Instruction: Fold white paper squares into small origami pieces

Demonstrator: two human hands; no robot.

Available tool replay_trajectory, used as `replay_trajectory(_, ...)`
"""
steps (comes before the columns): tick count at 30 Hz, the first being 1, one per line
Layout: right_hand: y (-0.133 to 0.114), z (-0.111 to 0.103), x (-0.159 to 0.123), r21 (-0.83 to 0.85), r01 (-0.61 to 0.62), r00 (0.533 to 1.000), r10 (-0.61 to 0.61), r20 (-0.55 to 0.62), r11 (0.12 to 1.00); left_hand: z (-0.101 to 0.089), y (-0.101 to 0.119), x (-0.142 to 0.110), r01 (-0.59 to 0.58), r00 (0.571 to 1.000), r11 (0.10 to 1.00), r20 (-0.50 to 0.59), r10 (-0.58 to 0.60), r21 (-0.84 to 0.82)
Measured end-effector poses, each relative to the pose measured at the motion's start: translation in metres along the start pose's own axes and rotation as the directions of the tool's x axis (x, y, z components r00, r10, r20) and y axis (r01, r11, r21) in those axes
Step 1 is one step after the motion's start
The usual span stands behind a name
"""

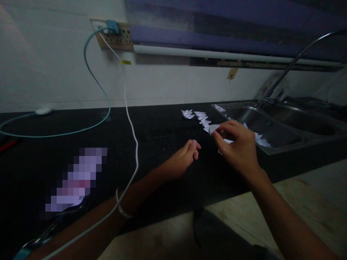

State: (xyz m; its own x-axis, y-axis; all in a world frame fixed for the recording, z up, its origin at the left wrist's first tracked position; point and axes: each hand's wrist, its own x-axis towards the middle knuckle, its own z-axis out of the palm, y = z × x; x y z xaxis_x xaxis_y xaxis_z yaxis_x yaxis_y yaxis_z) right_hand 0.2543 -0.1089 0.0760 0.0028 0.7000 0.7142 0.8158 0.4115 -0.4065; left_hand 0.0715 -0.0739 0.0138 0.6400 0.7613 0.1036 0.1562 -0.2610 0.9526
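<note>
My right hand [238, 146] pinches a small folded white paper piece [213, 128] between thumb and fingertips, just above the black countertop [151, 144]. Behind it a row of several similar folded white paper pieces [200, 117] lies on the counter, and more white paper [261, 140] lies at the sink's near edge. My left hand [183, 159] rests on the counter to the left of the right hand, fingers curled loosely, holding nothing that I can see. A bracelet sits on my left wrist.
A steel sink [282, 126] with a curved tap [295, 61] is set in the counter at right. A white cable [130, 119] and a teal cable [92, 76] run from a wall socket [114, 34] across the counter. A blurred-out object [78, 177] lies at left.
</note>
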Motion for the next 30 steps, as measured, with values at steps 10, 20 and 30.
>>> replay_trajectory(10, 0.049, 0.055, 0.088, -0.355, 0.395, 0.857, -0.201, 0.475, 0.847, -0.004, 0.028, -0.008, -0.034, 0.979, 0.939, 0.202, -0.039, 0.343)
replay_trajectory(20, 0.065, 0.107, 0.106, -0.449, 0.497, 0.730, -0.078, 0.679, 0.743, -0.006, 0.019, -0.007, -0.139, 0.970, 0.905, 0.240, 0.042, 0.402)
replay_trajectory(30, 0.080, 0.116, 0.109, -0.467, 0.499, 0.694, -0.014, 0.720, 0.730, -0.006, 0.019, -0.007, -0.156, 0.965, 0.899, 0.256, 0.050, 0.410)
